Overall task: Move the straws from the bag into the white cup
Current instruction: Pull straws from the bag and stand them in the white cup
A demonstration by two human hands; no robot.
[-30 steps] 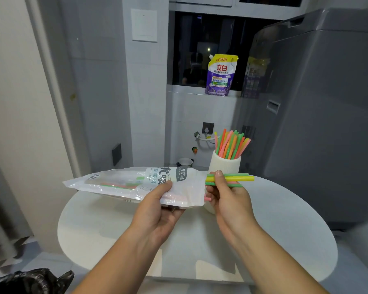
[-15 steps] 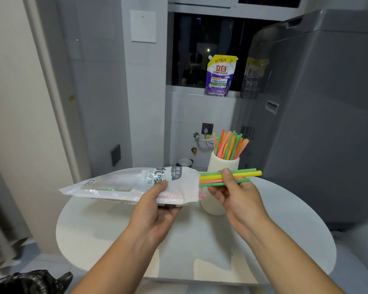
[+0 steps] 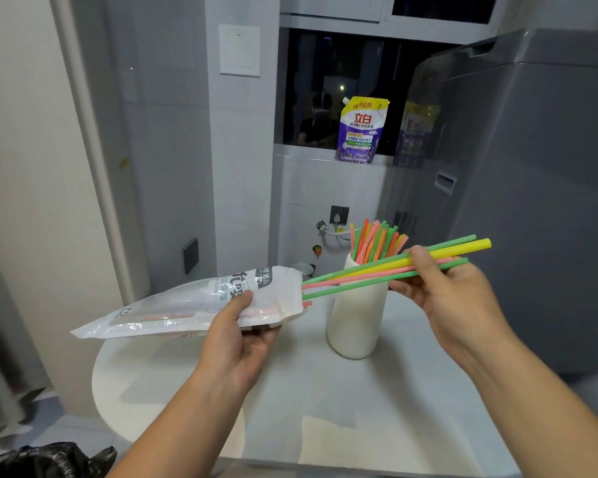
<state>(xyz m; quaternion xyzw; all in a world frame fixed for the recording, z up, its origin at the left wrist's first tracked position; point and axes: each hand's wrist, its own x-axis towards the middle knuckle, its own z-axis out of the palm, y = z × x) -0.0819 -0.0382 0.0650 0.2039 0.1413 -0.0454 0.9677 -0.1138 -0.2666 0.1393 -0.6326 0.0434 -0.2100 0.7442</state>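
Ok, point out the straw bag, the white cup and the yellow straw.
straw bag (image 3: 187, 305), head view, clear middle.
white cup (image 3: 356, 322), head view, front wall.
yellow straw (image 3: 463, 249), head view, free right end.

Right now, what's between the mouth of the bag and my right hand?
In the head view, the gripped straws span from bag to right hand, crossing in front of the white cup.
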